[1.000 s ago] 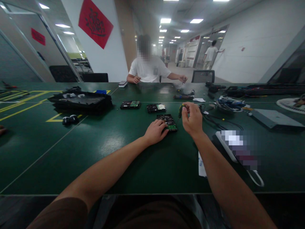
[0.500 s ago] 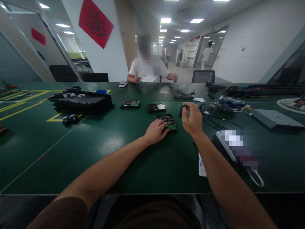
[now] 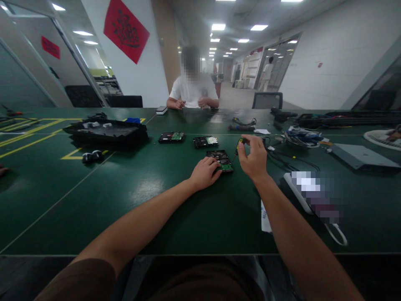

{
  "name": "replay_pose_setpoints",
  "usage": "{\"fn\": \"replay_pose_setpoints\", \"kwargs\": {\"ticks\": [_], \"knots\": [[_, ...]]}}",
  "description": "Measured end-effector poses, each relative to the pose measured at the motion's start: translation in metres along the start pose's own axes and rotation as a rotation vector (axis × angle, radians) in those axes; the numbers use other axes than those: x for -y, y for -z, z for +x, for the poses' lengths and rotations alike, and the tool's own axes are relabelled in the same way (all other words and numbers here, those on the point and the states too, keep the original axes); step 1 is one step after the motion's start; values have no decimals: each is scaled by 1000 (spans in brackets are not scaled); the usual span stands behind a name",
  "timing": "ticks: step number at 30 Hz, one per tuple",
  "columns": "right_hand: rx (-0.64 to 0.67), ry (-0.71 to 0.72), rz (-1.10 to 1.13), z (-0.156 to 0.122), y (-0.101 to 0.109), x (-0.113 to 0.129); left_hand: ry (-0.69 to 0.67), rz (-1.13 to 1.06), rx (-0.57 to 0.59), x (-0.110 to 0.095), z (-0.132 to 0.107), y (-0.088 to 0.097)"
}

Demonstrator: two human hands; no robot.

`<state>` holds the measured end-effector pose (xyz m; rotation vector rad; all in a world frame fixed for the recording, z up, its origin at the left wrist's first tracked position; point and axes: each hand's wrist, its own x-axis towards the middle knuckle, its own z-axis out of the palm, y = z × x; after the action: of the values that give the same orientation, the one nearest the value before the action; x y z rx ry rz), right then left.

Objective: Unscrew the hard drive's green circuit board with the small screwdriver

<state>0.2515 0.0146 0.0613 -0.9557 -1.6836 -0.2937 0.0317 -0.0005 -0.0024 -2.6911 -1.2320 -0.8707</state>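
Office table: dark green tabletop (image 3: 175, 217) in a long, lamp-lit room; white seams cross it and yellow tape marks its left part.
Black plastic tray (image 3: 117, 130): at the left, small pale pieces inside; unchanged.
Left hard drive (image 3: 171, 137): flat on the table, circuit board partly showing; well apart from both hands.
Co-worker (image 3: 193, 95): seated opposite; the arm stretched out half a second ago is now drawn in, both hands before the chest.
Left hand (image 3: 203, 172): unmoved on the near drive; fingers close together, lying over its left side; whether they pinch it, cannot tell.
Middle hard drive (image 3: 206, 142): just beyond the near one, untouched.
Near hard drive (image 3: 220, 158): flat between the hands, green board toward the wearer; its place unchanged, so work seems to continue at the same spot.
Screwdriver (image 3: 238, 145): handle shifted slightly, its yellow part now plainer, which suggests turning; shaft slants down toward the drive's right edge; tip contact too small to tell.
Right hand (image 3: 253, 156): thumb and fingers narrowed around the screwdriver handle, just right of the drive.
Black cables (image 3: 278, 154): loose, beside the right hand; unchanged.
Silver box (image 3: 360, 154): farther right, flat; unchanged.
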Motion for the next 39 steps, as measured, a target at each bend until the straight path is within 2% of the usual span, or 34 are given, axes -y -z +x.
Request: {"fn": "replay_pose_setpoints", "kwargs": {"ticks": [15, 22, 28, 35, 39], "knots": [[-7, -80, 24, -2, -3, -4, 2, 3, -4, 1, -1, 0], [5, -2, 4, -2, -3, -5, 1, 21, 1, 0, -1, -1], [-28, -58, -5, -3, -4, -7, -7, 21, 4, 1, 0, 0], [-9, -12, -3, -1, -2, -4, -4, 20, 1, 1, -1, 0], [-50, -62, -17, -3, -4, -5, -3, 21, 2, 1, -1, 0]]}}
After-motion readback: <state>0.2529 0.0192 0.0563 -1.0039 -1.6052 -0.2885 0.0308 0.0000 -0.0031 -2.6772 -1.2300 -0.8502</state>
